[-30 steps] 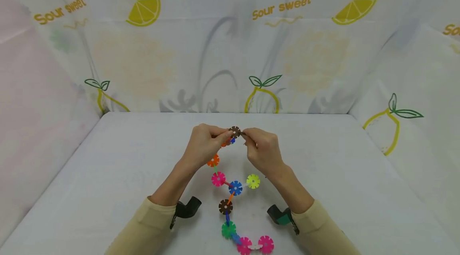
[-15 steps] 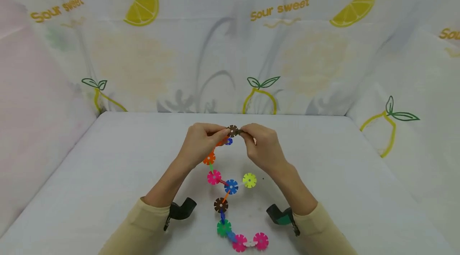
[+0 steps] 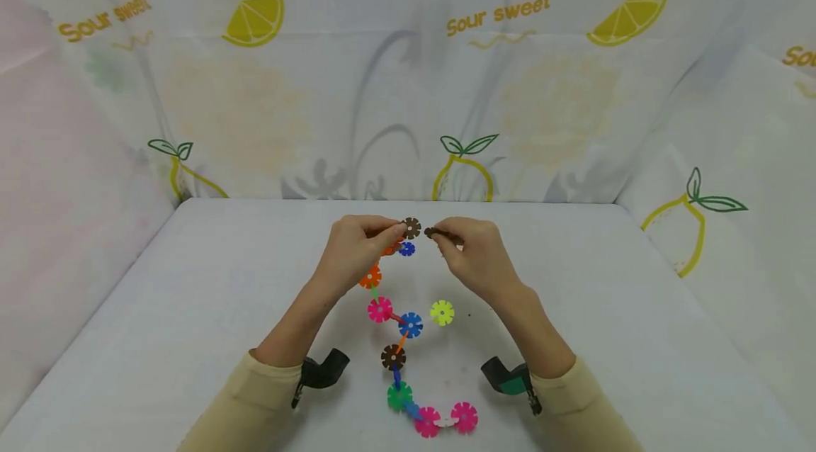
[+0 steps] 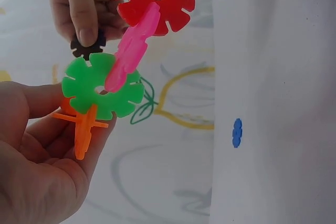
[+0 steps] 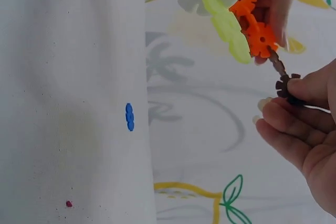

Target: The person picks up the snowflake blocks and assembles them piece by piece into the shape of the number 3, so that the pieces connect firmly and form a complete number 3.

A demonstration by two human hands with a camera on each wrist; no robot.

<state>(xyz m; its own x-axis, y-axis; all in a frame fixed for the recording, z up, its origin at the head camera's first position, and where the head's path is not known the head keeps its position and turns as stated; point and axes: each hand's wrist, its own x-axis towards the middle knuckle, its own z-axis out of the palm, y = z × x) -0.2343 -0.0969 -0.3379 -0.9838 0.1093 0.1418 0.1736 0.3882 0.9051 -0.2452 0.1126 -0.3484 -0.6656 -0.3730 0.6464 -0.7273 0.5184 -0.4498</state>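
My left hand [image 3: 360, 253] holds one end of a chain of slotted snowflake discs, pinching by the orange disc [image 5: 261, 39] with a brown disc [image 3: 411, 228] fitted to it. Between the thumb and fingers of my right hand [image 3: 472, 253] is a second, dark brown snowflake disc [image 5: 286, 85]. In the head view a narrow gap separates the two brown discs. The chain runs toward me through a pink disc [image 3: 380, 309], a blue disc [image 3: 411, 325] with a yellow-green branch disc [image 3: 442, 312], and a green disc [image 3: 399, 396], to a pink end disc [image 3: 464, 417].
A single blue disc [image 3: 406, 249] lies on the white table [image 3: 191, 310] beyond the hands, seen nearly edge-on in both wrist views. Black wrist-camera mounts [image 3: 325, 369] jut inward from both sleeves. A lemon-print cloth [image 3: 357, 83] hangs behind the table.
The right hand has drawn slightly to the right, and its brown disc now shows apart from the brown disc at the left hand. The left hand and chain have shifted slightly left.
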